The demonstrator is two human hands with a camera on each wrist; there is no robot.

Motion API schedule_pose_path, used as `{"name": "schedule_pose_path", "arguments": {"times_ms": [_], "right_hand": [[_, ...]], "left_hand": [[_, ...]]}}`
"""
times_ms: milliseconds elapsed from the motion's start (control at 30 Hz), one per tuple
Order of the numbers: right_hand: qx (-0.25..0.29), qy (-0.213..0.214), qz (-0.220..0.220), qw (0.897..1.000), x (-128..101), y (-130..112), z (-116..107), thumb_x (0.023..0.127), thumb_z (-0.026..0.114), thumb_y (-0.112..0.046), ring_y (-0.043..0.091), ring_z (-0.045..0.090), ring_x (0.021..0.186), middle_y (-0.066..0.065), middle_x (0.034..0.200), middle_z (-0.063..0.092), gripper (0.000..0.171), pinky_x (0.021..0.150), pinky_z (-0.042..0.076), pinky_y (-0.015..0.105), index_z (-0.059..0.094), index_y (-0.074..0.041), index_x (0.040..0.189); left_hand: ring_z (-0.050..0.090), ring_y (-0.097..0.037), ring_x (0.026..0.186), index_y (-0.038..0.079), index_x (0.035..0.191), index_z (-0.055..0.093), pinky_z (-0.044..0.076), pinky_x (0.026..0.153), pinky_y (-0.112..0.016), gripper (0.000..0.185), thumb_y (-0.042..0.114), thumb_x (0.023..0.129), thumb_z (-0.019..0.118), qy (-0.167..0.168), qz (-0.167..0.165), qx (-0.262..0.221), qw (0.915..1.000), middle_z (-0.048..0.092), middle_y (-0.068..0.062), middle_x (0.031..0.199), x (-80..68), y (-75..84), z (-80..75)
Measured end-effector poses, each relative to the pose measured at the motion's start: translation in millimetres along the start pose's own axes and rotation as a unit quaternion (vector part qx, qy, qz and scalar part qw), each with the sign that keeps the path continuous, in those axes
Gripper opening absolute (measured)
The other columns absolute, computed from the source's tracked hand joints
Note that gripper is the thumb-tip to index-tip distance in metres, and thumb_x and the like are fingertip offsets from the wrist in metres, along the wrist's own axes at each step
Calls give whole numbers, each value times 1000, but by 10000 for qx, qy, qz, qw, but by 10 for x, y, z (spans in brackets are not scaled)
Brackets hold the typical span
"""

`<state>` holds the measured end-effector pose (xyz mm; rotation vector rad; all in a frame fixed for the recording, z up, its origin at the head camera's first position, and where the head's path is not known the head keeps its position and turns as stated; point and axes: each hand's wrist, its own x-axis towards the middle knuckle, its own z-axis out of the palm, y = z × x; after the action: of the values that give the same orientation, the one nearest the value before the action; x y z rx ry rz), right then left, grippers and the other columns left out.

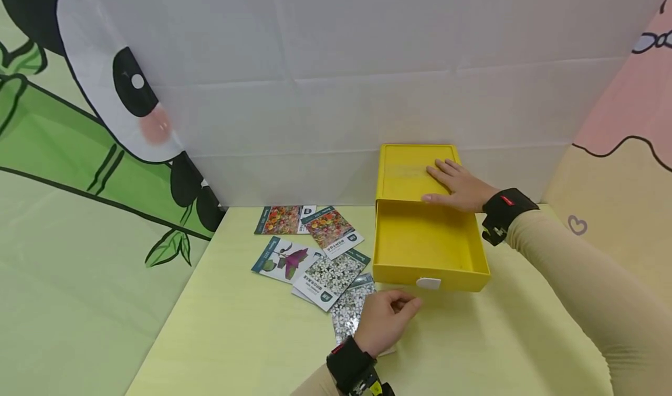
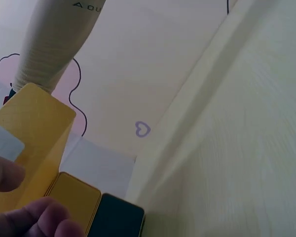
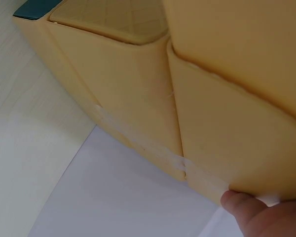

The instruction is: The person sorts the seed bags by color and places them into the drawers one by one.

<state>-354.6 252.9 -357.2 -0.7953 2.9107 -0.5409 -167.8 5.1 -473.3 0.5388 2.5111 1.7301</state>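
Pale green tabletop (image 1: 252,349) nearest me. I see the left hand (image 1: 385,320) with fingers loosely curled, holding nothing, resting on a seed packet (image 1: 349,305) just short of the white tab (image 1: 428,283) on the yellow drawer (image 1: 425,244). More seed packets (image 1: 310,250) lie left of it. Farther back, my right hand (image 1: 457,186) lies flat, fingers straight, on the yellow box top (image 1: 406,171).

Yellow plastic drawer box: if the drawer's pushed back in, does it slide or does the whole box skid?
The yellow plastic drawer box looks thin-walled and its drawer is empty, so probably light and apt to skid on the smooth pale table. The right hand lies flat on its top, which likely braces it. The walls look rigid, so probably no flex. The left hand is near the white pull tab.
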Motion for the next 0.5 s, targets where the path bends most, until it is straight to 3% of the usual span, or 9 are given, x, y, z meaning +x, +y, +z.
{"name": "schedule_pose_path", "arguments": {"times_ms": [133,267,500], "right_hand": [[-2,-12,19,10000,2,2,-1,92,54,-55,43,-1,144,24,157,6,87,111,3,60,16,-6,153],[26,-46,12,10000,1,5,-5,92,54,-55,43,-2,144,24,158,5,87,111,2,60,15,-6,154],[24,-60,0,10000,-2,3,-16,93,54,-54,43,-2,144,24,158,5,87,111,2,60,15,-5,154]], "left_hand": [[52,1,61,14,91,74,43,57,-20,19,30,92,64,257,87,824,9962,62,12,70,-21,-112,-173],[48,-3,55,15,87,73,40,53,-22,18,30,92,64,645,-55,1606,9849,57,11,65,-32,-195,-411],[45,-5,53,11,93,72,36,48,-24,27,37,89,67,1268,-279,3156,9400,57,6,67,-25,-426,-820]]}}
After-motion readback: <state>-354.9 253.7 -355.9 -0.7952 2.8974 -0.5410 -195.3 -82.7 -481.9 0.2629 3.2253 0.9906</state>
